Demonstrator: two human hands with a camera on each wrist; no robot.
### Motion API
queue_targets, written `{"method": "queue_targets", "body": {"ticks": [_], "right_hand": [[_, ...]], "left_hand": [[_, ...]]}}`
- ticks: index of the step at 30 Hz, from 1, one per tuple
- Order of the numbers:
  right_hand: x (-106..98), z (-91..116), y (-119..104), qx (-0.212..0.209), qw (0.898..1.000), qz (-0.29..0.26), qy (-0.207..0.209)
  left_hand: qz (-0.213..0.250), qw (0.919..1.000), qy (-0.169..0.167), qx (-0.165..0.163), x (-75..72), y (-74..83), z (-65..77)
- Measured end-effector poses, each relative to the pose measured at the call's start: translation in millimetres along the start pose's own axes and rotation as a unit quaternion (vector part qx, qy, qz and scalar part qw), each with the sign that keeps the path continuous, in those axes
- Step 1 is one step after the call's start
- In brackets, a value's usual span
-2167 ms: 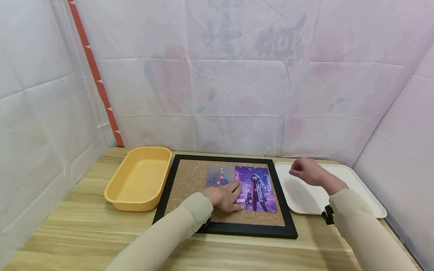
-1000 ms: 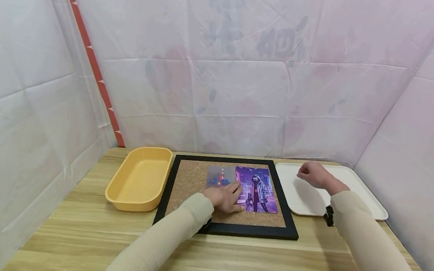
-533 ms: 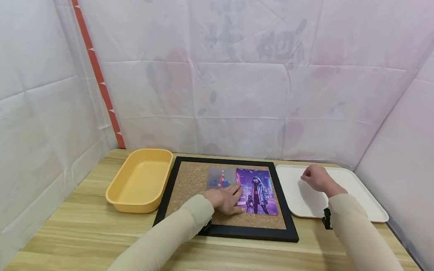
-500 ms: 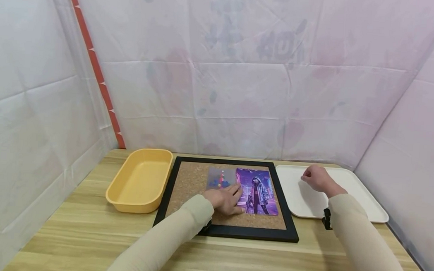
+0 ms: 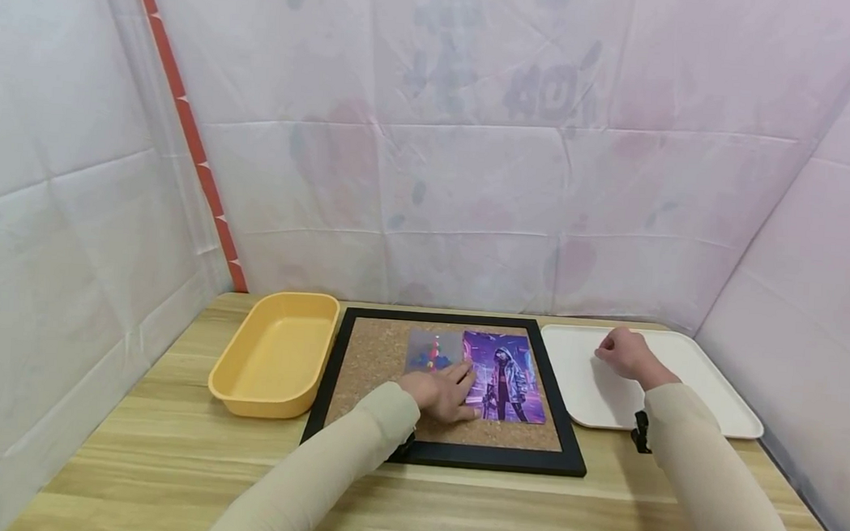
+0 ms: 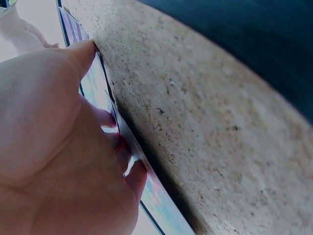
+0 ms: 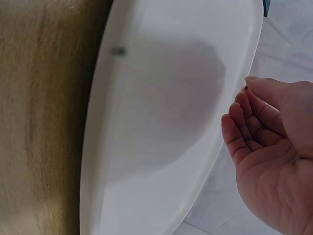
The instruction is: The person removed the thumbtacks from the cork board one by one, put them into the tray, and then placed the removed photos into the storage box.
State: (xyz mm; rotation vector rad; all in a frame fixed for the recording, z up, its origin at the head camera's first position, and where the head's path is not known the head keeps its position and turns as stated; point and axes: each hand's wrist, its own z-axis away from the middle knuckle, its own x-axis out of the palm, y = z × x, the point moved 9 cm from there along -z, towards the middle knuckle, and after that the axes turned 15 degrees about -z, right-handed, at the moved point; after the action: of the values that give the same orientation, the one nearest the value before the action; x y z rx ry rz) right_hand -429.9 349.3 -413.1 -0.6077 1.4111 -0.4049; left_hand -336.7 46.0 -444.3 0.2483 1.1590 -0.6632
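Observation:
My left hand (image 5: pixel 448 393) rests spread across two prints on a cork board (image 5: pixel 376 356) with a black frame. Its fingertips touch the left edge of a purple print (image 5: pixel 511 384) of a hooded figure. Beneath the palm lies a grey print (image 5: pixel 422 345) with a colourful shape, partly hidden. In the left wrist view, the thumb (image 6: pixel 85 56) touches the print's edge. My right hand (image 5: pixel 626 355) hovers over a white tray (image 5: pixel 709 397), fingers curled, thumb and index tips together. A tiny dark spot shows at those tips; I cannot tell whether it is a held thing.
A yellow basin (image 5: pixel 273 362) stands left of the board. A small blurred dark speck (image 7: pixel 119 50) shows against the tray's near side in the right wrist view. White patterned cloth (image 5: pixel 474 179) walls in the wooden table (image 5: pixel 468 512).
My right hand has drifted right and slightly down in the head view, staying over the white tray. The left hand keeps its place on the prints. The head view has shifted slightly.

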Motion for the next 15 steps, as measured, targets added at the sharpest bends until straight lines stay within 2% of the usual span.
{"method": "queue_targets", "body": {"ticks": [5,15], "right_hand": [[-0.9,-2.0,6.3,0.017,1.000,-0.002,0.003],[-2.0,-2.4,6.4,0.003,1.000,0.009,0.017]], "left_hand": [[-0.004,1.0000,0.000,-0.002,-0.2,0.0,0.1],[-0.006,1.0000,0.001,-0.001,-0.6,0.4,-0.8]]}}
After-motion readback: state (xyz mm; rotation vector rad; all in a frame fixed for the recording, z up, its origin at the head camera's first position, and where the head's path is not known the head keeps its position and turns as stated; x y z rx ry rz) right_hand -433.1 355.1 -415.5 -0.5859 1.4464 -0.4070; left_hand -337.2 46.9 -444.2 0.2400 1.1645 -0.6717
